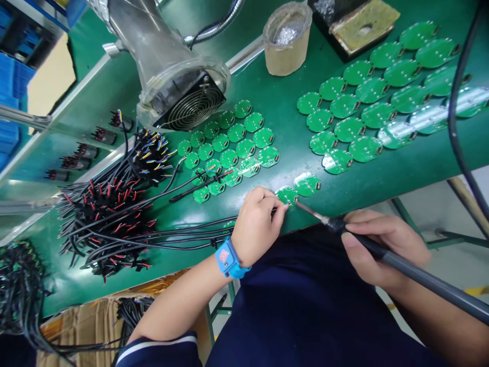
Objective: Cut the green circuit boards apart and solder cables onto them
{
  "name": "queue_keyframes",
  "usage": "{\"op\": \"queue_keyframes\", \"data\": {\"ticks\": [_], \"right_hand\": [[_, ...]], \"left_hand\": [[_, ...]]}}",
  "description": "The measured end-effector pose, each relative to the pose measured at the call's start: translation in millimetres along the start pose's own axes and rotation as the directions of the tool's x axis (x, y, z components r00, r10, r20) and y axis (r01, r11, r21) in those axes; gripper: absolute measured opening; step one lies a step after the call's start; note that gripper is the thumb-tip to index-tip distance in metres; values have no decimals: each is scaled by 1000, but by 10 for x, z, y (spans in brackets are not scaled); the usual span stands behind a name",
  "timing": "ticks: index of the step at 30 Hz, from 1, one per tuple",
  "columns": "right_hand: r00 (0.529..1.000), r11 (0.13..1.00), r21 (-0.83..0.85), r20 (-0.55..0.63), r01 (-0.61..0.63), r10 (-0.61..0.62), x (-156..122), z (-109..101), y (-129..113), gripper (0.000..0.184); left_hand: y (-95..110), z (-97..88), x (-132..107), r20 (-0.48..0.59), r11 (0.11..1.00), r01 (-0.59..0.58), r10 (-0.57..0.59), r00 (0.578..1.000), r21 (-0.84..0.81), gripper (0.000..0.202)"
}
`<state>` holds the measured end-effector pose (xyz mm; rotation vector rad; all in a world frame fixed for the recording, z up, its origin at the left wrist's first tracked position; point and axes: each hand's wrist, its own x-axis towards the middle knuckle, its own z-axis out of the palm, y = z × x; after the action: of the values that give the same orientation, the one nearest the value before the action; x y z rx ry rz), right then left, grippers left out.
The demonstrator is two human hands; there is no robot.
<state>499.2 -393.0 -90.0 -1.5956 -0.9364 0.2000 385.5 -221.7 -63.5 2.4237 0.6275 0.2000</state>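
Note:
My left hand, with a blue wrist strap, is pinched on a thin black wire and holds its end against a small round green circuit board at the table's near edge. My right hand grips a black soldering iron. The iron's metal tip touches the same board next to the wire end. A second loose board lies just right of it.
Two groups of round green boards lie on the green table, one at centre, one at right. A fume-extractor fan, a solder cup, a sponge holder and bundles of black wires stand behind and left.

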Motion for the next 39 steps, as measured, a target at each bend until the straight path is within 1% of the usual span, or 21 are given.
{"op": "queue_keyframes", "data": {"ticks": [5, 9, 13, 16, 22, 24, 28, 32, 35, 36, 37, 39], "right_hand": [[998, 998, -25, 15, 59, -59, 62, 52, -8, 22], [997, 996, -32, 9, 77, -77, 57, 75, 15, 24], [997, 997, -43, 10, 71, -71, 42, 69, 26, 25], [994, 992, -66, 8, 106, -106, 45, 76, 24, 25], [986, 983, -87, 64, 159, -154, 44, 92, 8, 30], [985, 983, -83, 64, 163, -158, 41, 90, 0, 30], [983, 974, -133, 54, 181, -175, 54, 87, -18, 28], [974, 955, -201, 106, 218, -200, 66, 96, -29, 27], [978, 958, -210, 117, 196, -174, 42, 92, -30, 26], [983, 963, -206, 98, 175, -158, 30, 86, -30, 26], [989, 970, -196, 79, 141, -128, 20, 78, -31, 24], [999, 988, -153, 40, 24, -18, 11, 61, -36, 18]], "left_hand": [[11, -33, 44, 19, 994, 85, -84, 996, -75, 9], [24, -55, 82, 33, 990, 116, -113, 993, -79, 8], [26, -65, 94, 38, 991, 119, -117, 992, -61, 9], [25, -61, 90, 40, 991, 121, -119, 992, -63, 10], [21, -24, 70, -4, 986, 125, -126, 992, -108, 15], [21, -11, 67, -15, 987, 120, -123, 992, -106, 16], [29, 6, 66, -29, 991, 119, -121, 992, -66, 17], [43, 11, 70, -33, 995, 103, -103, 994, -17, 17], [50, 7, 79, -16, 994, 109, -109, 994, -2, 16], [51, 5, 82, -9, 994, 113, -113, 994, 1, 15], [51, 4, 86, -2, 993, 116, -116, 993, 4, 15], [51, 2, 92, 10, 993, 120, -120, 993, 6, 14]]}}
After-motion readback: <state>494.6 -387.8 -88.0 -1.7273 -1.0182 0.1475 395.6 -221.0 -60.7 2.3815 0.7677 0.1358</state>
